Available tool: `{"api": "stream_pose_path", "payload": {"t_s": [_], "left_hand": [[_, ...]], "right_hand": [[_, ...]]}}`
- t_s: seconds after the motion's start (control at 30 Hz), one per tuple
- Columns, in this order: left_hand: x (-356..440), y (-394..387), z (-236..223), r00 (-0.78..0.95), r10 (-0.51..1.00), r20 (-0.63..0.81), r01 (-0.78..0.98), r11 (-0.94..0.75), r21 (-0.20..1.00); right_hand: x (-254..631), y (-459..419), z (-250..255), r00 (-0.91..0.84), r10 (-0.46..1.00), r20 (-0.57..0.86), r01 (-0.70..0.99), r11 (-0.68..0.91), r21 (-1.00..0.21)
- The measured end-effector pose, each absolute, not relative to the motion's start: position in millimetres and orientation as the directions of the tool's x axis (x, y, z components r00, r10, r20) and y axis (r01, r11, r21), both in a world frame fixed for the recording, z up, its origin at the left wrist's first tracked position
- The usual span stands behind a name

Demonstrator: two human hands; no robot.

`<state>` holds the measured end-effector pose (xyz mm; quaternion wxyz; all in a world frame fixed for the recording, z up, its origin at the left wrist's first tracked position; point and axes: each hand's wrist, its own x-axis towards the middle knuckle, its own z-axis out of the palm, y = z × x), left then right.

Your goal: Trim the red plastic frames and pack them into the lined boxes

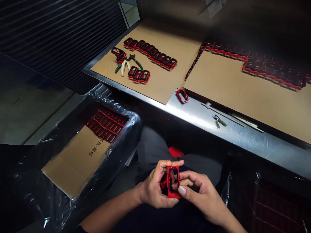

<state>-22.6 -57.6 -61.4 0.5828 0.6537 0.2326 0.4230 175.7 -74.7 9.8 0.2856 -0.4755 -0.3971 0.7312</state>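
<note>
Frame (173, 195) sits gripped end-to-end in left hand (155, 189); right hand (202, 194) pinches its side; light, even pressure should avoid flexing it.

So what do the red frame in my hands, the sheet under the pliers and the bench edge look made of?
Red frame: probably moulded plastic, slightly glossy, judging by its solid colour and thin walls.
Sheet: likely cardboard, matte, from its plain brown, papery face.
Bench edge: bare metal, perhaps steel, given its streaky grey shine.
</note>
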Motion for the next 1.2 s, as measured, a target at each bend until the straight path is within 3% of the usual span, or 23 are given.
{"api": "stream_pose_path", "payload": {"t_s": [0.3, 0.6, 1.0, 1.1, 1.2], "left_hand": [[-23, -55, -59, 0.538, 0.804, 0.253, -0.162, -0.195, 0.967], [-23, -56, -57, 0.541, 0.825, 0.164, -0.143, -0.103, 0.984], [-27, -56, -60, 0.572, 0.814, 0.102, -0.148, -0.020, 0.989], [-28, -54, -61, 0.589, 0.804, 0.081, -0.280, 0.109, 0.954], [-26, -54, -61, 0.604, 0.795, -0.062, -0.409, 0.376, 0.831]], "right_hand": [[176, -72, 7, -0.379, 0.798, -0.468, -0.116, -0.543, -0.831], [175, -71, -8, -0.406, 0.743, -0.531, -0.291, -0.656, -0.696], [172, -67, -10, -0.387, 0.741, -0.549, -0.305, -0.665, -0.682], [173, -66, -11, -0.384, 0.745, -0.545, -0.297, -0.659, -0.691], [172, -69, -14, -0.430, 0.741, -0.516, -0.307, -0.657, -0.689]]}}
